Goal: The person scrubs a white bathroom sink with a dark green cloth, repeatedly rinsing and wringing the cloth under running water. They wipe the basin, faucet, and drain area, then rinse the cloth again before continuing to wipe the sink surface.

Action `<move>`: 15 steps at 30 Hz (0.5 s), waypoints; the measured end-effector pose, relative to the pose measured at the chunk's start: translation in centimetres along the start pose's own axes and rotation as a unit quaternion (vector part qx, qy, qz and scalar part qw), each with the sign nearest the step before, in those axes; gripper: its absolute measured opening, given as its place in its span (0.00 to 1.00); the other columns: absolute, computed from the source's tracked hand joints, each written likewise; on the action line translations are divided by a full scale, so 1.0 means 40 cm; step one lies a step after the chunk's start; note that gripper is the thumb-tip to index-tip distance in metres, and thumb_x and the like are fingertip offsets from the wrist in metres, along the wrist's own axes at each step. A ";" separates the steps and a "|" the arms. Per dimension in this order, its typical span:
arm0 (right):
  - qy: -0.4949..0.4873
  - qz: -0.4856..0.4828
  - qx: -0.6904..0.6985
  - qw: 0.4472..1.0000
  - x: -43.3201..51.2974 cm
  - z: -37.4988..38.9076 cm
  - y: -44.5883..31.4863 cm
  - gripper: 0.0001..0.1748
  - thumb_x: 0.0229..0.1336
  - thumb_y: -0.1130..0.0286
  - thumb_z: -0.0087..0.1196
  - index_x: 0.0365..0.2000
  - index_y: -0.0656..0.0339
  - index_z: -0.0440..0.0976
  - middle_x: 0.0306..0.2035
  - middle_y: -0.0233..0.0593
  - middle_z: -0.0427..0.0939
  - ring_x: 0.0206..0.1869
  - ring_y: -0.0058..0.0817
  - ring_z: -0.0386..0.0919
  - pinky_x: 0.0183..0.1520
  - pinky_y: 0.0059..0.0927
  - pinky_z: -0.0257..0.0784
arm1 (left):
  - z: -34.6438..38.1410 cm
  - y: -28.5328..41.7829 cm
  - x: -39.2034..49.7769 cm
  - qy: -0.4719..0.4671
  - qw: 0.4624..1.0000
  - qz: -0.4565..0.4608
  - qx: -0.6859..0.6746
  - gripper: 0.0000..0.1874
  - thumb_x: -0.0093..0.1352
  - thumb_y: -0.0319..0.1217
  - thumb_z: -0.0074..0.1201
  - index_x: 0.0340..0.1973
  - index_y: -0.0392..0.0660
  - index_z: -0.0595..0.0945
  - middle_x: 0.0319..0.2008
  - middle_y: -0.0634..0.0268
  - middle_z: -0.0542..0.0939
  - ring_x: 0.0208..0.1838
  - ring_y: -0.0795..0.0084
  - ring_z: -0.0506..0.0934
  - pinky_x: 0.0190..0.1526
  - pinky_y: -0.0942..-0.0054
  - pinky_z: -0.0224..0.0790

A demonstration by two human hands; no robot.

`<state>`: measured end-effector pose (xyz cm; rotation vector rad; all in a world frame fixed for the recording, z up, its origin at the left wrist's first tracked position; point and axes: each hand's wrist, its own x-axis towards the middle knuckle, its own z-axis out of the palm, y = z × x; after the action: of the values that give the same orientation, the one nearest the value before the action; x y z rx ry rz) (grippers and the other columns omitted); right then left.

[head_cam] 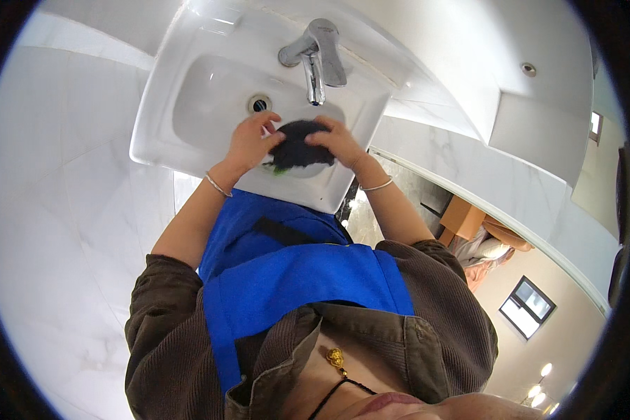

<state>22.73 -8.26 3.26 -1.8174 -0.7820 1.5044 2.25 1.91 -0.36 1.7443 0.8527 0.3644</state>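
Observation:
A dark, wet-looking cloth [302, 144] is spread between my two hands over the near right part of the white washbasin [157, 121]. My left hand [254, 137] is at its left edge, thumb touching it and fingers apart; whether it grips is unclear. On the upper right, my right hand [338, 140] has its thumb and fingers closed on the cloth. Something small and green [279, 171] shows under the cloth's lower left edge. The chrome faucet [315, 79] has its spout just above the cloth. Left of the cloth is the drain [259, 104].
The basin's raised rim surrounds the hands, and the faucet's lever [333, 63] stands close above them. A marble-patterned wall [73, 157] rises at left. At right is a doorway, with an orange-brown box [463, 216] and heaped fabric [480, 249] beyond it.

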 end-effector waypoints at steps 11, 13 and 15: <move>0.233 -0.378 -0.536 0.718 0.234 -0.069 -0.098 0.22 0.46 0.74 0.54 0.47 0.56 0.73 0.45 0.33 0.77 0.51 0.31 0.70 0.47 0.36 0.65 | 0.020 -0.054 -0.037 -0.012 0.991 -0.124 -0.045 0.09 0.63 0.28 0.54 0.39 0.41 0.79 0.21 0.65 0.75 0.25 0.75 0.72 0.31 0.75 0.66; 0.218 -0.355 -0.589 0.693 0.227 -0.068 -0.068 0.22 0.47 0.74 0.53 0.47 0.55 0.72 0.45 0.31 0.76 0.50 0.30 0.70 0.47 0.35 0.64 | 0.039 -0.049 -0.042 -0.017 0.992 -0.114 -0.049 0.09 0.63 0.28 0.54 0.39 0.41 0.79 0.21 0.66 0.74 0.25 0.77 0.72 0.31 0.76 0.65; 0.194 -0.269 -0.674 0.661 0.206 -0.075 -0.044 0.21 0.48 0.73 0.52 0.47 0.56 0.72 0.43 0.30 0.76 0.48 0.30 0.70 0.47 0.36 0.64 | 0.048 -0.052 -0.040 -0.015 0.995 -0.098 -0.017 0.09 0.63 0.28 0.54 0.38 0.41 0.79 0.21 0.66 0.74 0.25 0.78 0.72 0.30 0.77 0.65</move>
<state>26.96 -1.07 0.09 -2.2751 -2.2808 -0.1385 1.58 -0.26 -2.68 1.6140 0.9800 0.2201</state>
